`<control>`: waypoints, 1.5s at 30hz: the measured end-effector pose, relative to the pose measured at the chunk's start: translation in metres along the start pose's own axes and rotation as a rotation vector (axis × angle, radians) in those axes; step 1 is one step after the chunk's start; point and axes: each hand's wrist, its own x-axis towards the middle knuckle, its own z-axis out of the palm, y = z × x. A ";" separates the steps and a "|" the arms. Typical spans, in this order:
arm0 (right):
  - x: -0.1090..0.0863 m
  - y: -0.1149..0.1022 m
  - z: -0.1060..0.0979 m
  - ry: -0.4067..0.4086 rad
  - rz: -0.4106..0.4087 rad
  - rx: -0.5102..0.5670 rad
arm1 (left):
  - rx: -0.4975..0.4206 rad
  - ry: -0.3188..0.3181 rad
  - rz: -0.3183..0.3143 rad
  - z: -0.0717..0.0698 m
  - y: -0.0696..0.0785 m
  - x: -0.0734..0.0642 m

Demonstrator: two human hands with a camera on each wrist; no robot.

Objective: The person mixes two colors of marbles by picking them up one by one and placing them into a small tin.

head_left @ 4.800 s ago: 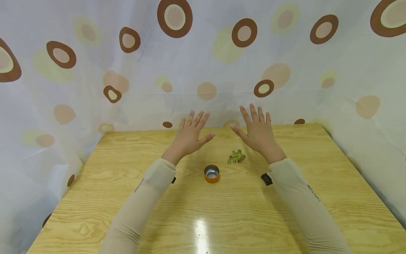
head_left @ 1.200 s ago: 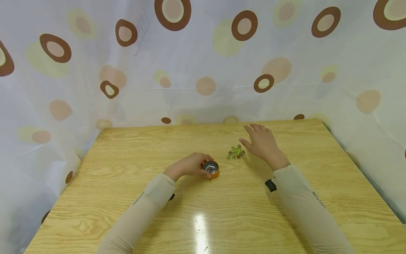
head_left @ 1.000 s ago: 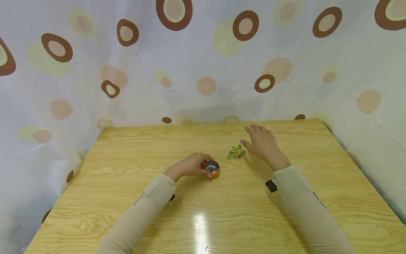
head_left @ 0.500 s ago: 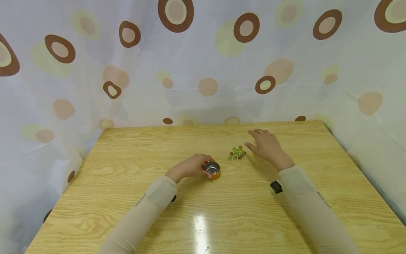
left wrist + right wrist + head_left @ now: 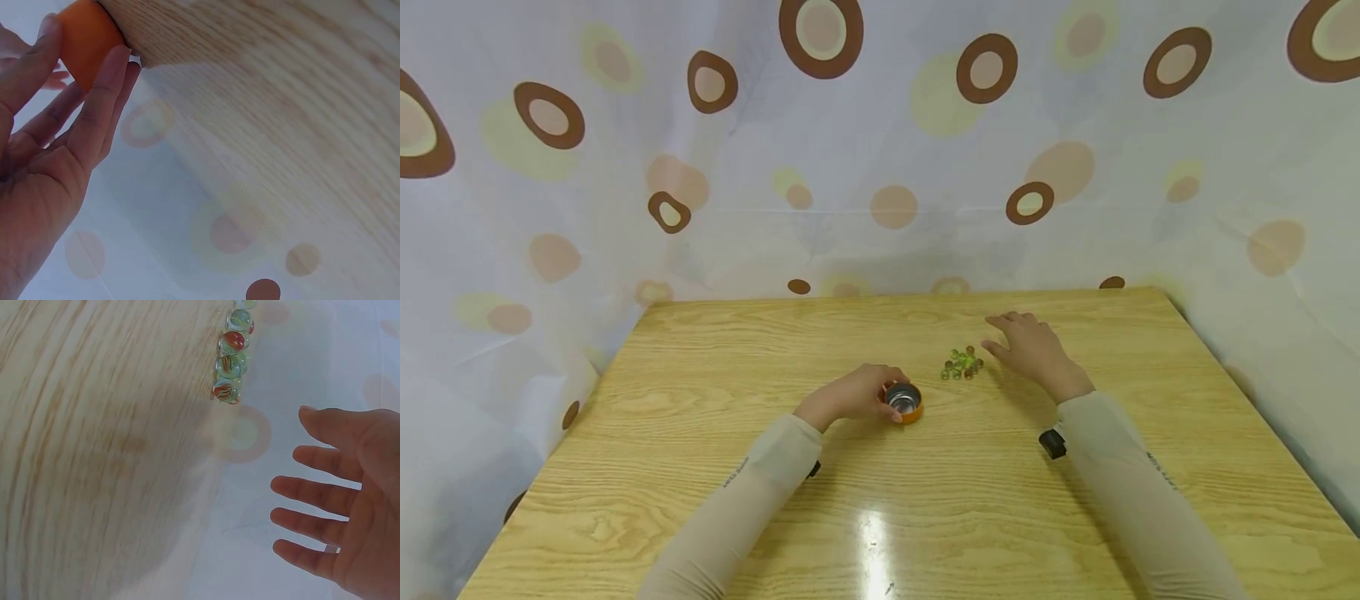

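Just below the head view's centre, the left hand [image 5: 859,392] grips an orange cup [image 5: 913,416]; the right hand [image 5: 1032,348], loosely spread, hovers near marbles [image 5: 962,364]. Sleeve lettering [image 5: 736,472] is too small to read.

Orange cup [image 5: 903,404]: outer wall smooth, matt; inside bare metal, shiny. Marbles [image 5: 230,365]: clear glass by the look, smooth, glossy. Tabletop [image 5: 737,367]: wood grain, smooth, semi-gloss, 1 bright glare streak. Backdrop [image 5: 880,150]: thin creased sheet, faint sheen, cloth or plastic unclear. 2 sleeves [image 5: 730,512]: matt cloth, wrinkled.
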 end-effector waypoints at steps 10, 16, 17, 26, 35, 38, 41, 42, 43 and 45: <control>0.000 -0.002 0.005 0.010 -0.063 -0.012 | -0.014 0.003 -0.004 0.000 0.001 0.000; 0.002 -0.014 0.008 -0.006 -0.172 0.056 | 0.006 0.008 -0.009 0.001 0.001 0.001; 0.003 -0.017 0.008 -0.008 -0.188 0.059 | 0.009 0.008 -0.011 0.001 0.001 0.000; 0.008 -0.035 0.016 -0.020 -0.247 0.010 | 0.008 0.010 -0.021 0.001 0.000 0.002; 0.012 -0.044 0.027 -0.008 -0.274 -0.063 | 0.013 0.008 -0.012 0.001 -0.001 0.002; 0.013 -0.046 0.028 -0.012 -0.275 -0.070 | 0.009 0.010 -0.022 0.000 0.001 0.002; 0.014 -0.047 0.029 -0.022 -0.263 -0.067 | 0.006 0.010 -0.031 0.000 0.003 0.000; 0.014 -0.047 0.029 -0.024 -0.265 -0.066 | 0.009 0.009 -0.034 0.000 0.004 0.000; 0.014 -0.047 0.029 -0.027 -0.264 -0.065 | 0.013 0.008 -0.036 -0.001 0.004 0.000; 0.014 -0.048 0.030 -0.028 -0.270 -0.067 | 0.018 0.006 -0.038 -0.001 0.005 0.000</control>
